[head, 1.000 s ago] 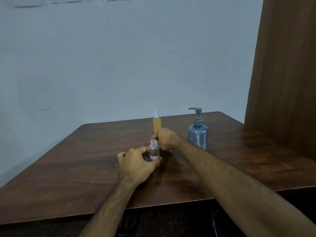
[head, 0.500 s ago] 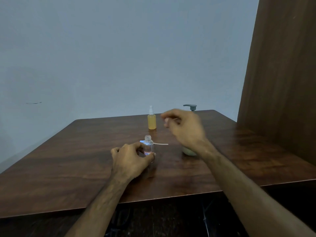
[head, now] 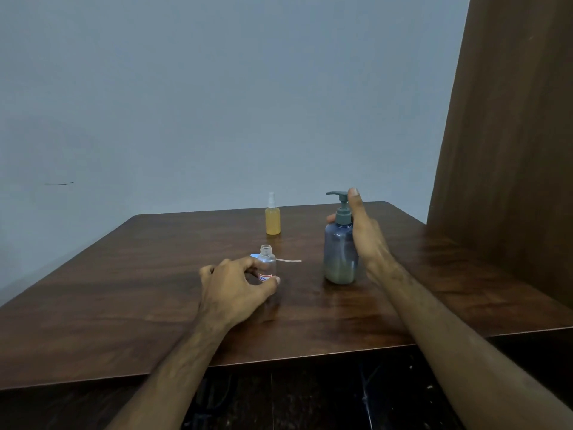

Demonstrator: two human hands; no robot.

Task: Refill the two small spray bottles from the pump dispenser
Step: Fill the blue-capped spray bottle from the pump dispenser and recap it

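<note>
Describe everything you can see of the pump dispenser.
The pump dispenser is a translucent blue-grey plastic bottle with a grey-green collar and pump head, whose spout points left. It stands upright on the brown wooden table, right of the uncapped clear bottle. Its lower part looks darker, perhaps liquid; the level is unclear. The right hand is against its right side, fingers reaching up beside the pump head, a fingertip showing behind the shoulder. Whether the grip is closed cannot be told.
</note>
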